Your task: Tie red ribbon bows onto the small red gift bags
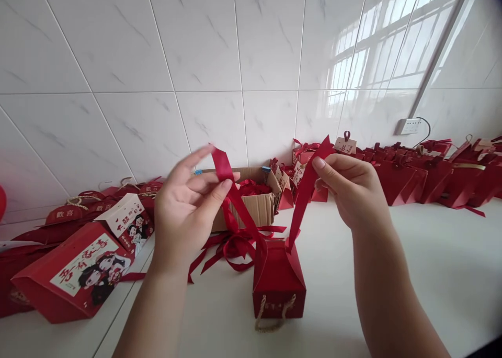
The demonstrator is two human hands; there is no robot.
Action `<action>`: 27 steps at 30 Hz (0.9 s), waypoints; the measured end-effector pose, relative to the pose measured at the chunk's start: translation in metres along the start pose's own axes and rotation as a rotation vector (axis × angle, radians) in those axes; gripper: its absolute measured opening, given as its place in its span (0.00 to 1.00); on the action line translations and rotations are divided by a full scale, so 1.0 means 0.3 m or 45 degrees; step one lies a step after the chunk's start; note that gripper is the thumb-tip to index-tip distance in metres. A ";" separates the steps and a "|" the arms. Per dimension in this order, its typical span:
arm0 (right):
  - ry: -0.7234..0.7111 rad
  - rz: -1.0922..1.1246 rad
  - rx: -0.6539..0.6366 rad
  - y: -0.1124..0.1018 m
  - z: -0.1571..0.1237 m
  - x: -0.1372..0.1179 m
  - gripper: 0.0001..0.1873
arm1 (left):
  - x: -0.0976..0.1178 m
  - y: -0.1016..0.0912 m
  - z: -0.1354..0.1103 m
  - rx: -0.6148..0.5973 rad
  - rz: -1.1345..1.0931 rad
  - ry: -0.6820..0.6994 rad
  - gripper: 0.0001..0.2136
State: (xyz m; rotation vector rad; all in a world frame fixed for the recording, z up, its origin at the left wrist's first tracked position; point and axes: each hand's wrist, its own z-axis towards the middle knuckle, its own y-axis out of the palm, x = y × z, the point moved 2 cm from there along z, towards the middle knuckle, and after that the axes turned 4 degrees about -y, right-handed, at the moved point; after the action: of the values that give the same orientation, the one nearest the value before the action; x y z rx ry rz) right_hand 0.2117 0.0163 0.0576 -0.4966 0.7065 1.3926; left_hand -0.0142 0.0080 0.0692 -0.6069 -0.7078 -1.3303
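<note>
A small red gift box (279, 274) with a twisted rope handle (274, 324) on its near side stands upright on the white table. From its top rises a red ribbon (301, 203), its two ends spread in a V. My left hand (184, 206) pinches one end between thumb and fingers, the other fingers fanned out. The opposite end is gripped between thumb and curled fingers of my right hand (349, 188). Behind the box, loose red ribbons (237, 250) lie in loops on the table.
A cardboard box (245, 211) holding red ribbon sits by the tiled wall. Printed red gift boxes (82, 274) lie at the left. Rows of red gift boxes (435, 180) line the back right. A power socket (408, 126) is on the wall.
</note>
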 end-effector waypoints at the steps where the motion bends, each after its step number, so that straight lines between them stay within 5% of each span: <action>1: 0.010 -0.002 -0.007 0.000 0.000 -0.002 0.16 | 0.001 0.001 -0.001 0.001 -0.032 -0.023 0.29; 3: 0.027 0.004 -0.014 -0.001 0.000 -0.004 0.16 | 0.003 0.001 -0.003 0.010 -0.089 -0.067 0.32; 8: 0.058 0.019 -0.073 -0.012 0.003 -0.008 0.17 | 0.004 -0.013 -0.001 0.086 -0.184 -0.065 0.07; 14: 0.138 0.088 -0.207 0.004 -0.005 -0.002 0.17 | -0.013 -0.027 0.009 -0.034 -0.285 -0.124 0.02; 21: 0.275 0.395 -0.297 0.093 -0.028 0.014 0.14 | -0.006 -0.001 -0.007 -0.102 -0.266 -0.199 0.03; 27: 0.264 0.192 -0.273 0.161 -0.054 0.014 0.13 | 0.023 0.041 -0.047 -0.202 -0.127 -0.344 0.28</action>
State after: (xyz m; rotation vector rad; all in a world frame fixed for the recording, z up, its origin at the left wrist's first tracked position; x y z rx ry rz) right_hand 0.1618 0.0143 0.0477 -0.7785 0.7781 1.5826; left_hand 0.0003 -0.0053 0.0652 -0.9002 -0.8654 -1.4201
